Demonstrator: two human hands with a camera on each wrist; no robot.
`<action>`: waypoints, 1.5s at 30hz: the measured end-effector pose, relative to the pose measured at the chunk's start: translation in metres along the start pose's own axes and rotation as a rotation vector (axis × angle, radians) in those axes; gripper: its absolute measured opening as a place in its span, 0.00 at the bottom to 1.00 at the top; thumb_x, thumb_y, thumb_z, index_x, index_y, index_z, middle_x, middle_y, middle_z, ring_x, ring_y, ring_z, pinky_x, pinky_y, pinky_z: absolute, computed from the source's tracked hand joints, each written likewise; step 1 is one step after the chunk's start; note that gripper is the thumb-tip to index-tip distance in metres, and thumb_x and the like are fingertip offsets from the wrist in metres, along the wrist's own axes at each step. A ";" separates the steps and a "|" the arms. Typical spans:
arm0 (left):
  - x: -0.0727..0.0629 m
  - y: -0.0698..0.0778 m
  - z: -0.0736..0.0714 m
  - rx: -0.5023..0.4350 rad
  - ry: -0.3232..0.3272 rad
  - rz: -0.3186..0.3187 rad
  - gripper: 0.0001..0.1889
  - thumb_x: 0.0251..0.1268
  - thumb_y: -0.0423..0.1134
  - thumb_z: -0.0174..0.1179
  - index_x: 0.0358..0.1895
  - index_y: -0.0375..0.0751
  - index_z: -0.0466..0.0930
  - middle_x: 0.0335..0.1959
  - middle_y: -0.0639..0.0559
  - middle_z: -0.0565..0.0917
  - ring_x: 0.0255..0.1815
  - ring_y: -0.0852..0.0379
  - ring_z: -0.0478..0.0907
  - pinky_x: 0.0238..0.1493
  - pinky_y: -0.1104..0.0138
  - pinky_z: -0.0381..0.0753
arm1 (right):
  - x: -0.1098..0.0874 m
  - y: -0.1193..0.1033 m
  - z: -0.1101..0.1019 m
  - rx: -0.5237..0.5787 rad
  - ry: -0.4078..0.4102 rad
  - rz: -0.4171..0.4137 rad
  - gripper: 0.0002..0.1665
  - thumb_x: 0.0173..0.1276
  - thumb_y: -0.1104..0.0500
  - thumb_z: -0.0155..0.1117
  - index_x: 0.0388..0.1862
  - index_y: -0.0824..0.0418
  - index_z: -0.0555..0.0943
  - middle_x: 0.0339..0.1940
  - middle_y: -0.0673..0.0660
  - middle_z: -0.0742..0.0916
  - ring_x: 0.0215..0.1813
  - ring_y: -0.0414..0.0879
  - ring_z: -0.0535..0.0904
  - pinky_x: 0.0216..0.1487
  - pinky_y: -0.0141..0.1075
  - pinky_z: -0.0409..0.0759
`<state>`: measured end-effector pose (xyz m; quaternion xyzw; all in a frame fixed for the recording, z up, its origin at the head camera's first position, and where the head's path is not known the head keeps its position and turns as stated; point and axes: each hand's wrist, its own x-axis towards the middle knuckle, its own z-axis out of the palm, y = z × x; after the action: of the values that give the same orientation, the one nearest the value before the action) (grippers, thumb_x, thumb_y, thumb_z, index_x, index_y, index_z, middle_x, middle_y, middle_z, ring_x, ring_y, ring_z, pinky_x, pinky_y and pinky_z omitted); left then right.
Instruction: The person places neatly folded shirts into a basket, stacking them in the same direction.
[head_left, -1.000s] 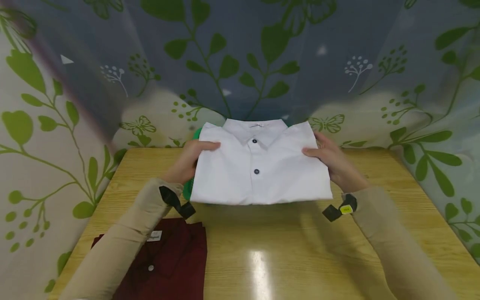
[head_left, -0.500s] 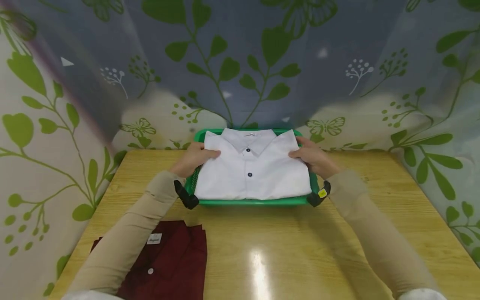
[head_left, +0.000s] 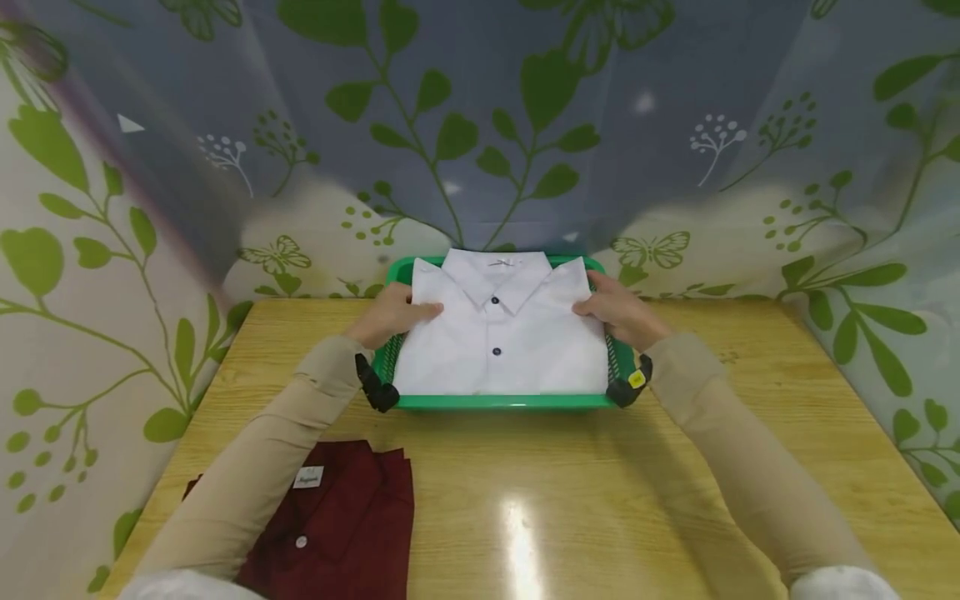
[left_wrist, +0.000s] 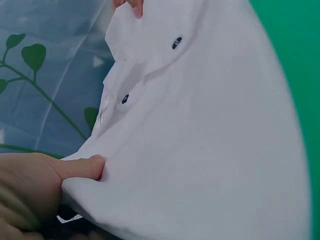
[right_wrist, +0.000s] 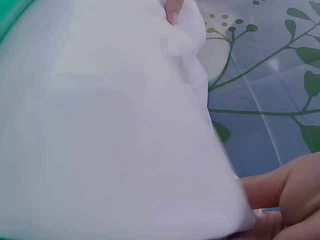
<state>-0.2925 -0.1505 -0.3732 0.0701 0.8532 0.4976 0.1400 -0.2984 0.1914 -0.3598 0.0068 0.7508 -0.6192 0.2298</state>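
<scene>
A folded white shirt (head_left: 498,342) with a collar and dark buttons lies inside a green basket (head_left: 510,402), its collar toward the back wall. My left hand (head_left: 390,315) pinches the shirt's left side, thumb on top and fingers beneath. On the opposite side my right hand (head_left: 622,310) grips it the same way. In the left wrist view the left thumb (left_wrist: 82,167) presses on the white cloth near its edge. The right wrist view has the right hand (right_wrist: 295,195) holding a corner, with some fingers hidden under the fabric.
A folded dark red shirt (head_left: 345,525) with a white label lies on the wooden table (head_left: 570,500) at the front left, partly under the left forearm. A leaf-patterned curtain (head_left: 480,125) hangs right behind the basket.
Both hands have lowered the white shirt into the green basket, moving slightly left and closer together. The basket, mostly covered before, now shows its rim. The red shirt has stayed put.
</scene>
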 end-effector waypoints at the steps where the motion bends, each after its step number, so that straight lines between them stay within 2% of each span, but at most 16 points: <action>1: -0.001 0.000 0.000 0.005 -0.007 -0.008 0.16 0.73 0.41 0.59 0.26 0.36 0.74 0.17 0.55 0.66 0.20 0.59 0.64 0.28 0.66 0.67 | 0.000 0.000 0.000 -0.015 -0.001 0.011 0.47 0.76 0.73 0.45 0.82 0.57 0.31 0.81 0.65 0.48 0.78 0.64 0.51 0.72 0.59 0.58; 4: -0.003 0.002 0.000 0.007 -0.026 -0.025 0.18 0.73 0.41 0.59 0.23 0.38 0.71 0.16 0.55 0.66 0.20 0.59 0.65 0.28 0.66 0.67 | 0.001 -0.002 0.001 -0.061 -0.012 0.042 0.47 0.76 0.72 0.45 0.81 0.56 0.31 0.81 0.66 0.48 0.77 0.65 0.51 0.71 0.60 0.59; 10: -0.004 0.001 -0.001 0.057 -0.026 -0.043 0.24 0.74 0.42 0.58 0.17 0.45 0.61 0.13 0.57 0.53 0.16 0.60 0.53 0.25 0.66 0.61 | 0.003 -0.003 0.003 -0.061 -0.052 0.055 0.49 0.71 0.78 0.40 0.82 0.57 0.31 0.80 0.67 0.49 0.77 0.65 0.52 0.71 0.61 0.58; 14: -0.004 0.005 -0.002 0.118 -0.042 -0.096 0.17 0.75 0.41 0.56 0.25 0.41 0.68 0.18 0.54 0.66 0.19 0.60 0.66 0.28 0.66 0.72 | 0.003 -0.002 0.003 -0.062 -0.057 0.059 0.52 0.66 0.81 0.36 0.81 0.56 0.30 0.81 0.66 0.48 0.78 0.64 0.51 0.69 0.56 0.59; 17: -0.004 0.011 -0.004 0.123 -0.072 -0.149 0.13 0.77 0.37 0.53 0.29 0.37 0.69 0.30 0.45 0.75 0.30 0.51 0.79 0.37 0.62 0.83 | 0.003 -0.002 0.002 -0.074 -0.049 0.058 0.53 0.64 0.82 0.35 0.82 0.55 0.31 0.81 0.65 0.47 0.78 0.63 0.51 0.63 0.53 0.61; 21: -0.007 0.020 -0.008 0.135 -0.101 -0.181 0.19 0.76 0.33 0.51 0.23 0.38 0.59 0.35 0.39 0.72 0.39 0.41 0.82 0.43 0.56 0.85 | 0.003 -0.002 0.001 -0.072 -0.052 0.045 0.50 0.68 0.81 0.34 0.83 0.53 0.37 0.81 0.65 0.45 0.79 0.60 0.50 0.59 0.51 0.62; 23: -0.008 0.023 -0.010 0.153 -0.096 -0.166 0.21 0.76 0.32 0.51 0.20 0.41 0.57 0.29 0.43 0.69 0.33 0.44 0.82 0.43 0.56 0.85 | 0.003 -0.003 0.001 -0.066 -0.062 0.040 0.49 0.69 0.81 0.35 0.83 0.53 0.39 0.81 0.64 0.45 0.80 0.58 0.47 0.59 0.51 0.61; 26: -0.010 0.029 -0.013 0.231 -0.059 -0.108 0.23 0.75 0.33 0.51 0.18 0.43 0.56 0.18 0.51 0.63 0.21 0.50 0.79 0.42 0.56 0.84 | 0.000 -0.005 0.000 -0.102 -0.074 0.037 0.47 0.70 0.79 0.36 0.83 0.55 0.37 0.81 0.66 0.44 0.81 0.58 0.40 0.68 0.54 0.58; 29: -0.012 0.036 -0.014 0.311 -0.018 -0.051 0.25 0.75 0.36 0.52 0.16 0.46 0.56 0.10 0.56 0.56 0.14 0.51 0.72 0.40 0.58 0.80 | -0.004 -0.009 0.001 -0.177 -0.061 0.042 0.43 0.75 0.74 0.40 0.82 0.58 0.37 0.81 0.68 0.45 0.81 0.60 0.40 0.73 0.59 0.52; 31: -0.014 0.040 -0.014 0.341 -0.015 -0.018 0.26 0.75 0.37 0.52 0.14 0.47 0.56 0.09 0.56 0.57 0.13 0.52 0.71 0.36 0.60 0.77 | -0.007 -0.013 0.002 -0.245 -0.048 0.036 0.41 0.78 0.69 0.43 0.82 0.60 0.37 0.80 0.69 0.46 0.80 0.62 0.42 0.73 0.60 0.54; 35: -0.013 0.044 -0.009 0.359 -0.017 0.027 0.27 0.76 0.36 0.49 0.12 0.47 0.55 0.09 0.58 0.54 0.10 0.61 0.53 0.23 0.67 0.64 | -0.012 -0.019 0.006 -0.429 0.004 -0.031 0.40 0.78 0.60 0.48 0.81 0.64 0.43 0.80 0.70 0.50 0.79 0.64 0.47 0.72 0.60 0.57; 37: -0.011 0.043 -0.007 0.318 -0.033 0.032 0.25 0.76 0.35 0.48 0.13 0.44 0.62 0.10 0.56 0.56 0.12 0.61 0.51 0.21 0.67 0.60 | -0.012 -0.021 0.008 -0.526 0.037 -0.086 0.38 0.78 0.57 0.50 0.80 0.65 0.50 0.79 0.69 0.55 0.77 0.64 0.52 0.70 0.59 0.60; 39: -0.009 0.042 -0.005 0.233 -0.079 0.010 0.19 0.77 0.36 0.46 0.23 0.34 0.75 0.18 0.50 0.68 0.16 0.57 0.61 0.25 0.66 0.67 | -0.010 -0.022 0.011 -0.556 0.042 -0.122 0.33 0.77 0.56 0.51 0.77 0.66 0.59 0.76 0.67 0.63 0.74 0.64 0.59 0.69 0.59 0.63; 41: -0.005 0.040 -0.004 0.130 -0.159 -0.036 0.16 0.78 0.37 0.45 0.45 0.26 0.79 0.35 0.40 0.77 0.29 0.49 0.74 0.36 0.62 0.78 | -0.005 -0.022 0.013 -0.517 0.009 -0.111 0.30 0.76 0.57 0.52 0.73 0.66 0.65 0.72 0.67 0.69 0.70 0.63 0.66 0.66 0.57 0.67; 43: -0.002 0.037 -0.004 0.036 -0.250 -0.091 0.22 0.80 0.39 0.44 0.65 0.26 0.69 0.58 0.32 0.72 0.50 0.38 0.75 0.52 0.52 0.78 | 0.001 -0.021 0.015 -0.454 -0.048 -0.052 0.28 0.76 0.58 0.52 0.71 0.68 0.67 0.69 0.68 0.72 0.67 0.63 0.71 0.64 0.56 0.70; 45: 0.000 0.035 -0.004 0.003 -0.328 -0.144 0.25 0.80 0.42 0.42 0.71 0.29 0.62 0.70 0.31 0.62 0.65 0.32 0.67 0.62 0.46 0.71 | 0.006 -0.019 0.015 -0.383 -0.104 0.033 0.30 0.77 0.59 0.51 0.73 0.70 0.63 0.70 0.71 0.71 0.67 0.65 0.71 0.64 0.56 0.71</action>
<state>-0.2946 -0.1368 -0.3412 0.0896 0.8225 0.4667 0.3125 -0.3042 0.1711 -0.3461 -0.0566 0.8418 -0.4608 0.2753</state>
